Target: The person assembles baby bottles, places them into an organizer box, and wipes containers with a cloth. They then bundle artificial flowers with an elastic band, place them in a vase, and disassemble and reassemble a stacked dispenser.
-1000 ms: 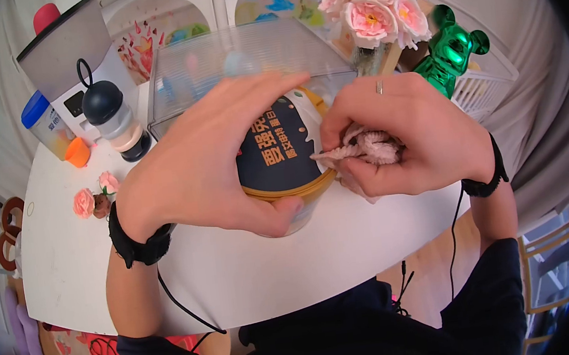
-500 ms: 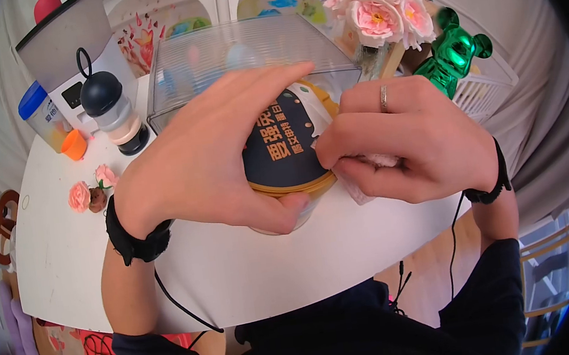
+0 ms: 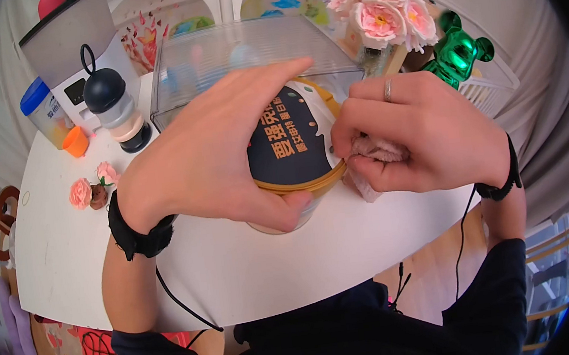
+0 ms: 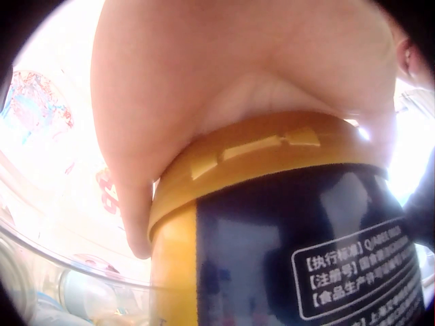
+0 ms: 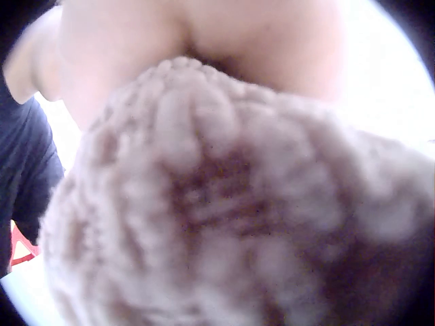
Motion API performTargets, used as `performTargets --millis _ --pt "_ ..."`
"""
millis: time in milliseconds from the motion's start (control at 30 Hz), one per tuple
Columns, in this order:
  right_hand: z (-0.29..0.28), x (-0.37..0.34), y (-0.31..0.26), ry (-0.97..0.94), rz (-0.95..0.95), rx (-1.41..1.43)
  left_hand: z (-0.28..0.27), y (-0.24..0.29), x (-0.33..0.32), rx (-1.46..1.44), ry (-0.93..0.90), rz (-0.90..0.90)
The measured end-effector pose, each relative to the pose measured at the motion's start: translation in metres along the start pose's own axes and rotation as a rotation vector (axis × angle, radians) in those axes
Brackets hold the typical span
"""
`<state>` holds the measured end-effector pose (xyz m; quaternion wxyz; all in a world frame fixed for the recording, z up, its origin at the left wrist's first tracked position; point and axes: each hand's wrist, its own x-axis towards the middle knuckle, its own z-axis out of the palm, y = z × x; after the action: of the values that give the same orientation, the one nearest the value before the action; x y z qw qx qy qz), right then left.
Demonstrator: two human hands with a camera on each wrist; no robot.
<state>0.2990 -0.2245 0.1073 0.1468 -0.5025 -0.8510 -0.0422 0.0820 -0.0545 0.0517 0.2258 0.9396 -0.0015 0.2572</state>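
Observation:
A tub with a dark printed lid (image 3: 290, 138) and a yellow rim stands on the white table. My left hand (image 3: 205, 155) grips it from the left, thumb at the near edge and fingers round the far side. In the left wrist view the hand (image 4: 238, 61) spans the yellow lid rim (image 4: 251, 146) above the dark label (image 4: 272, 231). My right hand (image 3: 426, 130) holds a bunched, fluffy pale pink cloth (image 3: 378, 148), its fingertips at the lid's right edge. The cloth (image 5: 204, 190) fills most of the right wrist view, below the hand (image 5: 204, 34).
A clear ribbed box (image 3: 242, 49) stands behind the tub. At the left are a dark-capped bottle (image 3: 112, 109), an orange cup (image 3: 75, 141), a blue-lidded jar (image 3: 45, 113) and small pink flowers (image 3: 81, 193). Larger flowers (image 3: 382, 19) and a green bear figure (image 3: 457, 56) stand back right.
The right hand with the cloth has shifted slightly right and the cloth shows more between its fingers than half a second ago. The left hand keeps its grip; the tub sits slightly further right in view.

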Motion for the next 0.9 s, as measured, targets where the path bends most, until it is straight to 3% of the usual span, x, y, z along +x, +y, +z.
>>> performTargets --millis 300,400,467,567,900 --pt "-0.001 0.005 0.002 -0.033 -0.031 -0.003 0.000 -0.003 0.001 0.002 0.005 0.063" --pt "-0.003 0.006 0.005 -0.066 -0.023 0.048 0.005 0.004 0.003 0.159 0.056 0.047" --pt "-0.001 0.006 0.004 -0.042 -0.016 0.048 0.007 0.018 0.003 0.220 0.081 -0.116" --pt "0.002 0.005 0.005 -0.030 -0.011 0.069 0.011 0.026 0.002 0.275 0.126 -0.162" --pt "0.003 0.004 0.027 -0.004 -0.014 0.045 -0.005 0.021 0.003 0.169 0.005 -0.080"
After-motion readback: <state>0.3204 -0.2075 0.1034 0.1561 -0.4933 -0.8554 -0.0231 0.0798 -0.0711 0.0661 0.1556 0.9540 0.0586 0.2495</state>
